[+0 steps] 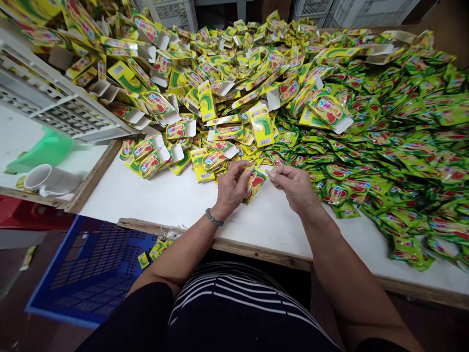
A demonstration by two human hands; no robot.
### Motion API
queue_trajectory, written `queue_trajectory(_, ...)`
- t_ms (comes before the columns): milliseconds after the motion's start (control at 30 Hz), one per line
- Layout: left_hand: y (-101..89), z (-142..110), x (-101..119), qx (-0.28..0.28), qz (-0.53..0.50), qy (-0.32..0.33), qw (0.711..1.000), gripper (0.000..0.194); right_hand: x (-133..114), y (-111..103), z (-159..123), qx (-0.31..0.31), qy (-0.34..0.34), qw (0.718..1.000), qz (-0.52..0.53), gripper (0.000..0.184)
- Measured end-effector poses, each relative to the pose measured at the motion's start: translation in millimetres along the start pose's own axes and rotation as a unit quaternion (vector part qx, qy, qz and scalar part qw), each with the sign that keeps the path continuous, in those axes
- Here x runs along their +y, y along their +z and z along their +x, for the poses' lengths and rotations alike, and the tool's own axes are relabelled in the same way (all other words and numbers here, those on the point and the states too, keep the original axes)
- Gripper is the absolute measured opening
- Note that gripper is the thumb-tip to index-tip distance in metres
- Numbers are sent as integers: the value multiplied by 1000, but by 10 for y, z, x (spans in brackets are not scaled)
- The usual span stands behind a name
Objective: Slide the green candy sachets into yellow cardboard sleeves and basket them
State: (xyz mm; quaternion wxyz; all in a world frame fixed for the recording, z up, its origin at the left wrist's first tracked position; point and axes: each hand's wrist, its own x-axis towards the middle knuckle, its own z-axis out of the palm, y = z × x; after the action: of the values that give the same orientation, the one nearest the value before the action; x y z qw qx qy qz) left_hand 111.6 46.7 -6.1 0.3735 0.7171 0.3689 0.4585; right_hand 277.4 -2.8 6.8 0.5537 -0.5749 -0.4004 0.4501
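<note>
Pinching a packet (255,185), left hand (233,187) faces heaped cartons (261,126) — right hand (295,188), grip unclear, beside piled sachets (384,151).

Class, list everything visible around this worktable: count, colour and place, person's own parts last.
Cartons: many, yellow-green, centre and left
Packets: many, green, right
Held pack: one, green-yellow-red, centre front
Tabletop: one, white, beneath
Slatted crate: one, white, left
Cup: one, white, left
Plastic item: one, green, behind the cup
Red object: one, red, left edge
Blue crate: one, blue, lower left
Small packs: several, yellow-green, inside it
Back crates: at least three, grey, top
Bracelet: one, grey-green, left wrist
Striped top: one, dark and white, bottom
Left hand: one, bare, gripping the held pack
Right hand: one, bare, at its edge
</note>
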Motion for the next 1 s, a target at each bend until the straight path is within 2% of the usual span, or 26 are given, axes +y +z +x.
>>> queue_trajectory(67, 6, 0, 5, 5, -10, -15, 1000, 23, -11, 0, -14, 18, -73, 994, -79, 23)
queue_trajectory(133, 8, 6, 6, 5, -16, -31, 999, 22, -40, -12, -24, 14, -150, 977, -153, 21)
queue_trajectory(233, 9, 25, -8, -1, -31, -53, 998, 23, -68, -49, -18, 16, -205, 957, -204, 14)
queue_trajectory(333, 3, 46, -28, -10, -58, -56, 997, 26, -51, -94, 6, 15, -189, 968, -165, 13)
queue_trajectory(433, -14, 57, -34, -26, -70, -51, 996, 30, -25, -131, 30, -27, -163, 977, -136, 15)
queue_trajectory(500, -27, 57, -27, -37, -69, -47, 996, 31, -22, -140, 34, -33, -149, 979, -132, 15)
queue_trajectory(600, -39, 51, -6, -42, -57, -39, 997, 30, -33, -117, 23, -24, -139, 981, -135, 17)
queue_trajectory(800, -33, 36, 17, -10, -13, -14, 1000, 22, -6, -65, 8, -8, -135, 983, -122, 13)
queue_trajectory(900, -12, 30, -3, -5, -29, -34, 999, 21, 27, -36, -9, -14, -120, 987, -103, 17)
queue_trajectory(1000, 12, 22, -34, 1, -73, -76, 994, 27, 47, 82, -77, 36, -175, 966, -185, 19)
